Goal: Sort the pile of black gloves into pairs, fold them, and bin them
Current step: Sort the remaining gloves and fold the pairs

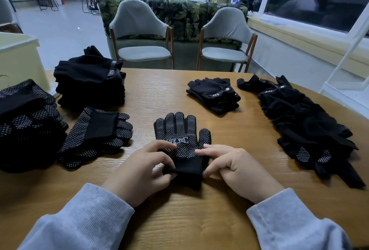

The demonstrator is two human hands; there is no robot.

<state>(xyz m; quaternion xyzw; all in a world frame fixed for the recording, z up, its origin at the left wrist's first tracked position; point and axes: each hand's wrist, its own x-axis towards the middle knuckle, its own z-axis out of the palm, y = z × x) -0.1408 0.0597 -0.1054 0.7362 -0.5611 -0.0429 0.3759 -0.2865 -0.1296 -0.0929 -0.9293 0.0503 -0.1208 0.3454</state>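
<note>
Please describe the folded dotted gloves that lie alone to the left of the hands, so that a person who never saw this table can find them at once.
Start at the wooden table and go to its left side, where two tall stacks stand. Just right of the dotted stack, between it and the left hand, lies the folded dotted pair. It is low and separate, with a plain black cuff folded across its white-dotted fingers.

— Between our fingers we see the dotted glove (180, 139): matt black knit, its palm studded with small pale raised dots, its cuff plain ribbed cloth.

— Under our fingertips the table (179, 215) looks like smooth wood grain with a soft sheen.

— And behind our fingers our sleeves (83, 219) are ribbed grey cloth; beyond our fingertips, the chairs (139, 30) look cloth-padded on wooden frames.
</note>
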